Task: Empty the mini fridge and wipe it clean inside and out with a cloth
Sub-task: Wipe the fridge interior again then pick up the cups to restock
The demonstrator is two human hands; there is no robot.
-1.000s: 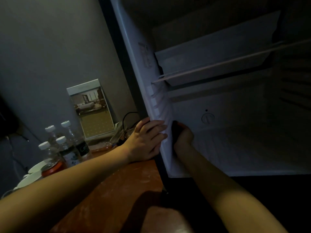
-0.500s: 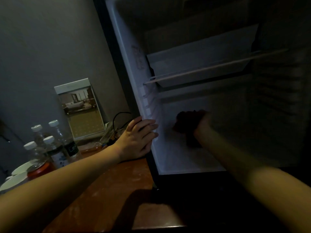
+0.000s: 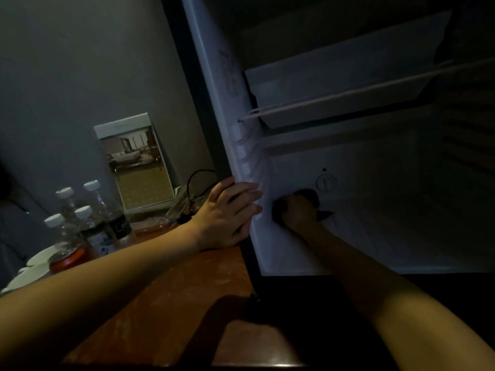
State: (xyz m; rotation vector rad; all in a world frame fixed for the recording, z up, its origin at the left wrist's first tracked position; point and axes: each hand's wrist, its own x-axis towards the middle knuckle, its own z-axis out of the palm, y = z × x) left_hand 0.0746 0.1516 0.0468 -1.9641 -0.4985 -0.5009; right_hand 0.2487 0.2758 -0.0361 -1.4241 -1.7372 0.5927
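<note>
The mini fridge (image 3: 375, 236) stands open on the right, its white inside dim and bare, with a tray and wire shelf (image 3: 334, 97) near the top. My left hand (image 3: 227, 218) lies flat, fingers spread, on the fridge's left front edge. My right hand (image 3: 298, 210) reaches inside and is closed on a dark cloth (image 3: 308, 196), pressed against the back wall near the left corner, just below a round dial (image 3: 325, 182).
Left of the fridge, on the reddish wooden counter (image 3: 174, 303), stand several water bottles (image 3: 104, 210), a red-lidded can (image 3: 67, 259), white cups (image 3: 29, 274), a standing picture card (image 3: 136, 162) and a black cable (image 3: 195, 180). A grey wall is behind them.
My right hand with the cloth swept right along the back wall, then came back left and lower, below the dial. The left hand stayed on the fridge edge.
</note>
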